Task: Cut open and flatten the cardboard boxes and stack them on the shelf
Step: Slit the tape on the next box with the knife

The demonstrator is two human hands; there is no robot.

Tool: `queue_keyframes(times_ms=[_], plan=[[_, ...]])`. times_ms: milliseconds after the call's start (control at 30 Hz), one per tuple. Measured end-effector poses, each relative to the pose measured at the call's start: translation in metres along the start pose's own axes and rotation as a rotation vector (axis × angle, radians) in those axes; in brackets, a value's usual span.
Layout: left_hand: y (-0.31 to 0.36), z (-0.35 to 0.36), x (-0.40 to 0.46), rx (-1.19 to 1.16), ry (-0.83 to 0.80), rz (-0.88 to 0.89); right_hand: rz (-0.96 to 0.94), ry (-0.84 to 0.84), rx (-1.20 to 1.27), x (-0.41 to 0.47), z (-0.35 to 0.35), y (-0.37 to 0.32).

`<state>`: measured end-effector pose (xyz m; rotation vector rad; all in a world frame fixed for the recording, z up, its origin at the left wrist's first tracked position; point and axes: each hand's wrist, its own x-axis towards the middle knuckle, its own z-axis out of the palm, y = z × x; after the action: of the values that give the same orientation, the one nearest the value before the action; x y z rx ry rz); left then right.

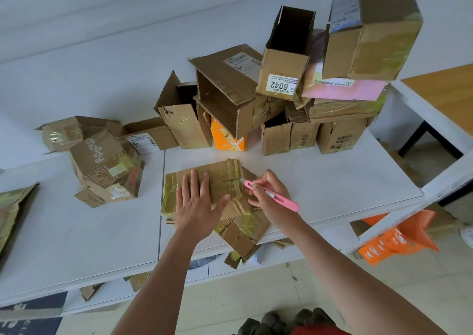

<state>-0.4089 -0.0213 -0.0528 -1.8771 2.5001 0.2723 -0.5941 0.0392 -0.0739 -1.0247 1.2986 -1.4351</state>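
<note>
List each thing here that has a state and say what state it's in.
Left hand: flat, pressing the taped box.
Right hand: gripping the pink cutter.
Pink cutter: tip at the box's right end.
Taped box: squashed low, not yet flat.
6042 box: upright, top open.

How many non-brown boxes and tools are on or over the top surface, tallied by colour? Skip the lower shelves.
Pink: 2, the cutter and the pink box in the stack
Orange: 1, the orange box under the brown ones
Total: 3
</note>
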Motion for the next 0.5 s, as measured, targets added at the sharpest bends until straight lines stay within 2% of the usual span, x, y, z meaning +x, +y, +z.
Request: queue_keyframes(times_ms=[200, 400, 467, 500], plan=[[0.001, -0.003, 0.002, -0.009, 0.006, 0.007, 0.028, -0.045, -0.026, -0.02, -0.013, 0.0], [-0.01, -0.011, -0.002, -0.092, -0.013, 0.086, -0.138, -0.114, -0.192, -0.02, -0.039, -0.026], [-0.013, -0.013, 0.0, -0.103, -0.009, 0.127, -0.244, 0.011, -0.427, -0.014, -0.064, -0.024], [-0.014, -0.014, 0.0, -0.126, 0.002, 0.134, -0.276, 0.073, -0.65, -0.009, -0.078, -0.021]])
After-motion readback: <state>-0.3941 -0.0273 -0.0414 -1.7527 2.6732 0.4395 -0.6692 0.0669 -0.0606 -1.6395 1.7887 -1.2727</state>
